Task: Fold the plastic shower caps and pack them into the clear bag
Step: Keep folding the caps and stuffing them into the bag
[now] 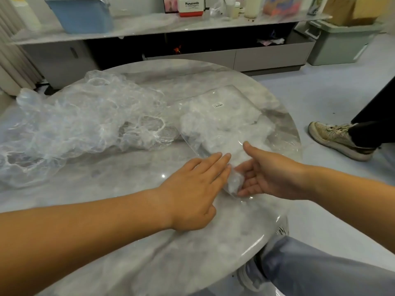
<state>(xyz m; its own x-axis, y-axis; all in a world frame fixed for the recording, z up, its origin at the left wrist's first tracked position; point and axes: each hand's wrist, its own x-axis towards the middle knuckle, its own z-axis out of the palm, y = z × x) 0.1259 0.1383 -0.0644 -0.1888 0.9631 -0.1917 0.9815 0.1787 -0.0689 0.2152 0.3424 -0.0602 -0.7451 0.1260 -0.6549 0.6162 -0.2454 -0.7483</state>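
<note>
Marble-pattern round counter, grey and glossy. Loose shower caps sit in a crumpled translucent heap on its left half, unfolded, elastic rims visible. Clear bag lies flat just right of the heap, mouth toward the person. It has a white barcode label on top, and a whitish wad of packed caps shows through the film. Left hand is palm down, fingers straight and close together, fingertips on the bag's near edge. Right hand has its palm turned toward the left hand, fingers straight, thumb spread wide, gripping nothing. Small folded cap sits between the two hands at the bag mouth, touching the right fingers and just beside the left fingertips. Cannot tell whether it is inside the film or outside it. Behind the counter is a low shelf unit with a blue bin, a Panasonic box, bottles and clutter. A grey-green lidded bin stands on the floor at far right. Another person's beige sneaker is on the floor right of the counter. Wearer's knee in blue jeans shows at bottom right.
</note>
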